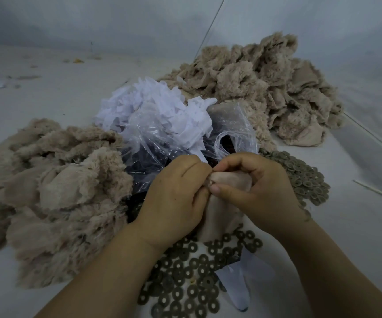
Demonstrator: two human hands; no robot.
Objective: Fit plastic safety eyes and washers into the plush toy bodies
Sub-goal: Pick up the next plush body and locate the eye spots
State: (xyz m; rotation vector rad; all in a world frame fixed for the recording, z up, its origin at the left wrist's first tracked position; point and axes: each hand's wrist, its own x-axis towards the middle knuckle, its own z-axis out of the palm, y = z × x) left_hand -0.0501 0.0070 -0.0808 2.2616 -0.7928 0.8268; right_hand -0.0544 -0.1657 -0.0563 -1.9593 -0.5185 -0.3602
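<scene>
Soft tan plush body (222, 203) mid-frame (smooth side out) | pinched by left hand (176, 198) and right hand (252, 189), fingers curled | flat round washers (185, 278) below

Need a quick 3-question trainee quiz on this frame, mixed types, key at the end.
1. True or false: both hands grip the same beige plush piece.
2. Multiple choice: where do the loose washers lie? A) in a tray B) spread on the table, near the person C) on top of the far plush pile
3. Short answer: what sits between the left plush pile and the far plush pile?

Key:
1. True: the left hand and right hand pinch it together at its top.
2. B
3. A clear plastic bag with white paper scraps on it.
</scene>
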